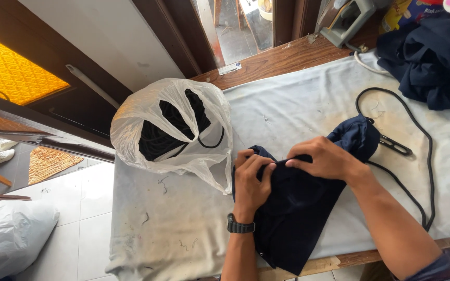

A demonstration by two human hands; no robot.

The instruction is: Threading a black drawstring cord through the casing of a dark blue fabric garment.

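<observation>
Bag: dark navy fabric drawstring bag (298, 218) lies on the white padded cloth table (183, 229), overhanging its near edge.
Left hand (251, 182): pinching the bag's top hem.
Right hand (326, 158): fingers closed on that hem too.
Risk: black cord (423, 156), right of the bag, may snag; the bag could slide off.

- Your left hand (250, 183), with a black watch (240, 226) on its wrist, pinches the top edge of the dark navy cloth (298, 208) lying on the tabletop (183, 229).
- Your right hand (325, 158) grips the same edge just beside it.
- A black cord (427, 156) loops to the right of the cloth.
- A clear plastic bag (175, 127) holding more black cord sits to the left.
</observation>
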